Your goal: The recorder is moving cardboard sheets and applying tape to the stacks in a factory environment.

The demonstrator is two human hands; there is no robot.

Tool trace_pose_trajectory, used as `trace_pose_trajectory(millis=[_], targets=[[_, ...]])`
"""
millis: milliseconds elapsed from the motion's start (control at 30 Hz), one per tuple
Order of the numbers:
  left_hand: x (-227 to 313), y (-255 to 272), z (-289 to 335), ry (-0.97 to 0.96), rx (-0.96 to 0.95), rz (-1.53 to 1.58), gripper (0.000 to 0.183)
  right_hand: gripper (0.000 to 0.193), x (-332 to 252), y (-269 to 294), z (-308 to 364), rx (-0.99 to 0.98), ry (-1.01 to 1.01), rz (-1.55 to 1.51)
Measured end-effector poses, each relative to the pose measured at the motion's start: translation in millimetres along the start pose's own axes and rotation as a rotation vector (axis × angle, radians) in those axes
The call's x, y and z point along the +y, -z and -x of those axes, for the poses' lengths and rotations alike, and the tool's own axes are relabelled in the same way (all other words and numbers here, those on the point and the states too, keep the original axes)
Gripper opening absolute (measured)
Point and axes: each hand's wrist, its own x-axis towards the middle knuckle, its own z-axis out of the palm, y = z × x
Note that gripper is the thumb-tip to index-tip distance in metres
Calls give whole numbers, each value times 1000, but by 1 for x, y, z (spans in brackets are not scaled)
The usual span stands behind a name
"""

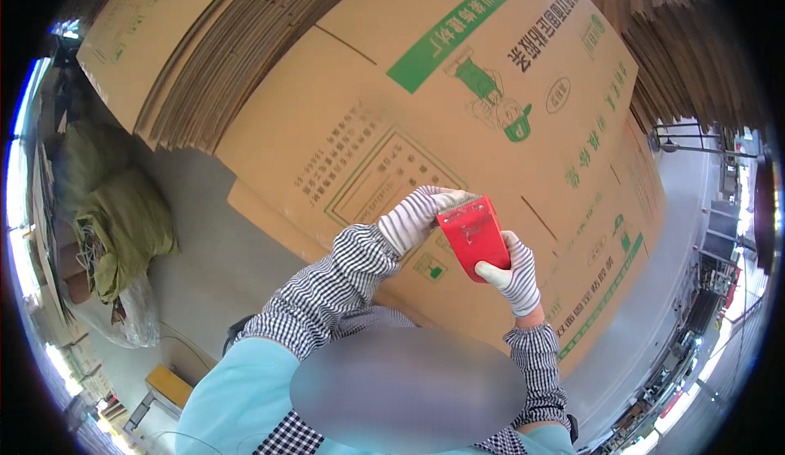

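Observation:
A flat red hand tool (473, 238) with a row of fine teeth or bristles along its far edge is held above a printed cardboard sheet (327, 79). My right hand (515, 273), in a striped white glove, grips its near end, with the thumb lying across the red face. At the toothed edge, the gloved fingers of my left hand (413, 216) are closed together and touch the tool's far left corner. Those fingertips are partly hidden, and the exact kind of tool is unclear. Checked sleeves cover both my forearms.
Behind the sheet stands a thick stack of cardboard (221, 54), with more stacked sheets (666, 46) at the far right. An olive sack (127, 226) and clear plastic (135, 316) lie on the grey floor at the left. A yellow box (169, 385) is at the lower left.

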Motion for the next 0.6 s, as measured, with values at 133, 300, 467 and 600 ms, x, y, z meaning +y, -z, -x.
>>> trace_pose_trajectory(millis=[133,300,467,600], targets=[[13,101,-110,138,400,-114,34,57,7,5,-74,0,4,20],[143,133,-97,-263,592,1,60,45,46,38,-111,32,-155,82],[51,139,-96,-69,88,49,85,45,34,28,-131,90,74,-88],[28,74,-95,-53,-177,229,82,47,26,32,-145,72,146,-15]])
